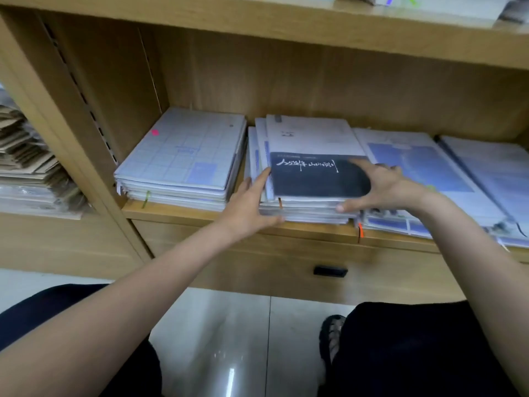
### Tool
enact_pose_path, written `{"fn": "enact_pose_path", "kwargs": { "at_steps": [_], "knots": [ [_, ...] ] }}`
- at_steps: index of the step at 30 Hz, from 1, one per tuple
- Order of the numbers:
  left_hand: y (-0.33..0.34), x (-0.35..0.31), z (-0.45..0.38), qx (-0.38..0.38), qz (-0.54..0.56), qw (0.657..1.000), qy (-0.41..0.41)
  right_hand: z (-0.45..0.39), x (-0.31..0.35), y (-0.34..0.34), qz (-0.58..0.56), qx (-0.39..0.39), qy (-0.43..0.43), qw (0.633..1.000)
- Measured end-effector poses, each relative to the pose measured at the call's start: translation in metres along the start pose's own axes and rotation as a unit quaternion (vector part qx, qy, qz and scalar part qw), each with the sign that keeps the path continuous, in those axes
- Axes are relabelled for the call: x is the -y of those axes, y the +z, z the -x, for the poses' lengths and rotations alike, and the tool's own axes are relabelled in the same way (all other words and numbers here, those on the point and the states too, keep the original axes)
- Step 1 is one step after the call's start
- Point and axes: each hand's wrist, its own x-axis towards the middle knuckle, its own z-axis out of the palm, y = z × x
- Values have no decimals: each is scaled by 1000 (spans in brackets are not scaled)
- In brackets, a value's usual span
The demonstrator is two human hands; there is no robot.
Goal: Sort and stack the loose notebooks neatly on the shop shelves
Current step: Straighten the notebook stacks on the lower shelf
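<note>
- Dark trouser legs [400, 353] and a sandalled foot [333, 336] sit closest to the head camera, over a glossy tiled floor [223, 339]; both bare forearms reach up to the wooden shelf [200, 209].
- Left hand [252, 202]: fingers straight and spread, pressed against the left side of the middle notebook stack [309, 213], thumb at its lower front corner. Nothing clamped.
- Right hand [386, 187]: fingers extended flat over the right edge of the dark-covered notebook [315, 179] on top of that stack, thumb against the stack's front edge. Bracing, not curled round it.
- Middle stack is uneven, with white covers offset behind the dark one.
- Grid-cover notebook stack [183, 164] lies just left of it, squared, with a pink sticker.
- Blue-cover notebooks [420, 170] fan out to the right, overlapping.
- Brown paper pile [28, 161] is in the next bay left.
- Drawer handle [330, 271] is below the shelf.
</note>
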Motion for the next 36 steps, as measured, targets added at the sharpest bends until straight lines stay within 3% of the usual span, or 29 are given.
{"fn": "enact_pose_path", "kwargs": {
  "at_steps": [4, 12, 17, 20, 25, 30, 36],
  "knots": [
    [0, -2, -3, -38, 80, 996, -12, -4, 2, 9, -4, -31, -35, 999],
    [-3, 4, 2, -96, 91, 991, -17, -6, 2, 17, -82, -63, -97, 990],
    [-10, 6, 8, -83, 106, 990, -48, -8, 4, 23, -148, -57, -88, 983],
    [-14, 3, 10, -81, 172, 981, -38, -8, 4, 21, -172, -29, -75, 982],
    [-15, -8, 11, -67, 150, 986, -27, -5, 10, 22, -191, -47, -60, 979],
    [-14, -11, 13, -49, 203, 976, -65, -3, 11, 32, -288, -58, -38, 955],
    [-12, -4, 13, -41, 229, 970, -76, 0, 9, 35, -271, -44, -41, 961]
  ]
}}
